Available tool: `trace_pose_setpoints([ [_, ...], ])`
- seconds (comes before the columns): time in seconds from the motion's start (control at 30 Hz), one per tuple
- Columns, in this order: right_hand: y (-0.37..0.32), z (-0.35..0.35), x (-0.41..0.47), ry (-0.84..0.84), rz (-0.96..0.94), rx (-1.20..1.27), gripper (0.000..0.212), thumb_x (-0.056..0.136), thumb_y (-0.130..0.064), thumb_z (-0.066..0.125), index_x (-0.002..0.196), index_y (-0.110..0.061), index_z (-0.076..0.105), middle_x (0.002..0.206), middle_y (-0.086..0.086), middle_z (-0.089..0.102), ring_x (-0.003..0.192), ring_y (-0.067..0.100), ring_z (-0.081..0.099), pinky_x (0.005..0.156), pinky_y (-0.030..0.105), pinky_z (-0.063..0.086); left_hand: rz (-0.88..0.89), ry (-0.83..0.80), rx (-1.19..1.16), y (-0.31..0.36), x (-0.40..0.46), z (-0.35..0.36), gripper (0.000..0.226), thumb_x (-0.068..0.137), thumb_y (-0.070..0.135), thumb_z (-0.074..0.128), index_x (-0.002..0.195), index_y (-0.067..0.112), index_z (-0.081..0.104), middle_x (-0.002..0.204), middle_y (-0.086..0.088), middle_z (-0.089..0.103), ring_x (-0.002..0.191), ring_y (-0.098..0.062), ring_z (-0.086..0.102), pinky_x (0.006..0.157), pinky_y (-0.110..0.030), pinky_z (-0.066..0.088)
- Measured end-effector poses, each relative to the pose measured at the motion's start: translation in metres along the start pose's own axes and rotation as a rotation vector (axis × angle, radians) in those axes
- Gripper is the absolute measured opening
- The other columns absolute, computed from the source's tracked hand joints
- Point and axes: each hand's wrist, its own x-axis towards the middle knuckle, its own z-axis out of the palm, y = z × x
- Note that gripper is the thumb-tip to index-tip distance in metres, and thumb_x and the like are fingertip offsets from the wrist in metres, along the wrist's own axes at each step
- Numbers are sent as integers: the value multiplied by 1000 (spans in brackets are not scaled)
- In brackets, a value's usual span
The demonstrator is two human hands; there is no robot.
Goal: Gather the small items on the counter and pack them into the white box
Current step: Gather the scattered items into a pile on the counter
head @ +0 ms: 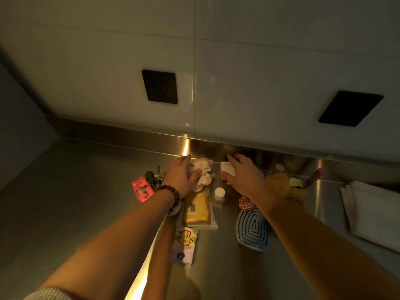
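Observation:
My left hand (183, 174), with a bead bracelet on the wrist, is closed around a pink and white floral bundle (203, 171) near the back of the steel counter (86, 191). My right hand (242, 174) grips a small white box (227, 169) with grey lettering, thumb on its front edge and fingers over its top. Between my forearms lie a clear packet with a yellow slab (198, 210), a small white-capped bottle (219, 193), a cartoon-printed packet (185, 243), a red checked scrunchie (246, 203) and a blue striped oval pad (252, 229).
A pink case (141, 189) and a green-topped cluster (151, 177) lie left of my left wrist. A brown fuzzy toy (279, 184), a yellow item (296, 184) and a pink tube (313, 175) sit to the right, with folded white cloth (372, 211) beyond. The tiled wall carries two black plates.

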Motion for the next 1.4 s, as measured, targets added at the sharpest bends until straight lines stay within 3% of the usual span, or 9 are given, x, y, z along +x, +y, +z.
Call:
trace_pose_setpoints([
  [0.27, -51, -33, -54, 43, -126, 231, 57, 96, -51, 38, 148, -32, 25, 158, 0, 21, 145, 20, 14, 115, 43, 21, 149, -22, 43, -8, -43, -37, 80, 86, 67, 35, 148, 22, 14, 156, -1, 15, 142, -17, 11, 113, -37, 15],
  [0.4, -89, -25, -89, 88, -277, 121, 60, 94, -54, 36, 149, -33, 21, 159, 2, 14, 146, 22, 7, 115, 42, 12, 106, 22, 94, -36, -73, -50, 95, 77, 79, 30, 149, 20, 8, 157, -1, 7, 143, -16, 1, 113, -35, 6],
  [0.5, -115, -5, -106, 0, -384, 19, 63, 92, -60, 24, 149, -37, 12, 161, -1, 5, 144, 17, -10, 116, 43, -1, 11, -6, 173, -64, -98, -49, 102, 74, 80, 34, 149, 23, -3, 157, -2, -5, 142, -17, -9, 114, -38, 0],
  [0.63, -135, 34, -118, -117, -444, -133, 70, 90, -66, 23, 149, -40, -5, 160, -1, -16, 144, 21, -24, 111, 48, -20, -106, -69, 238, -92, -116, -41, 109, 66, 90, 20, 146, 26, -18, 154, -2, -20, 140, -19, -19, 113, -40, -4],
  [0.73, -143, 58, -119, -181, -419, -195, 74, 89, -70, 20, 146, -42, -17, 158, -4, -21, 142, 23, -29, 112, 56, -19, -143, -120, 248, -102, -118, -35, 112, 61, 94, 11, 143, 27, -25, 153, -4, -24, 140, -21, -20, 114, -43, -5],
  [0.9, -143, 73, -116, -231, -364, -202, 72, 89, -69, 16, 146, -41, -17, 158, -9, -18, 143, 23, -26, 112, 56, -18, -118, -169, 243, -110, -109, -28, 103, 60, 94, 7, 133, 36, -37, 153, -6, -25, 140, -19, -18, 113, -41, -11],
  [1.1, -132, 69, -111, -218, -319, -148, 72, 91, -64, 18, 151, -33, -8, 159, -12, -15, 143, 17, -25, 114, 51, -17, -31, -133, 241, -97, -98, -14, 91, 71, 87, 14, 134, 42, -33, 151, -3, -23, 136, -15, -27, 107, -42, -21],
  [1.4, -97, 63, -100, -202, -248, -97, 71, 91, -64, 20, 150, -36, -8, 159, -14, -14, 143, 12, -26, 117, 52, -9, 50, -214, 281, -64, -74, 7, 84, 73, 83, 13, 133, 45, -31, 151, -8, -27, 137, -18, -29, 110, -45, -18],
])
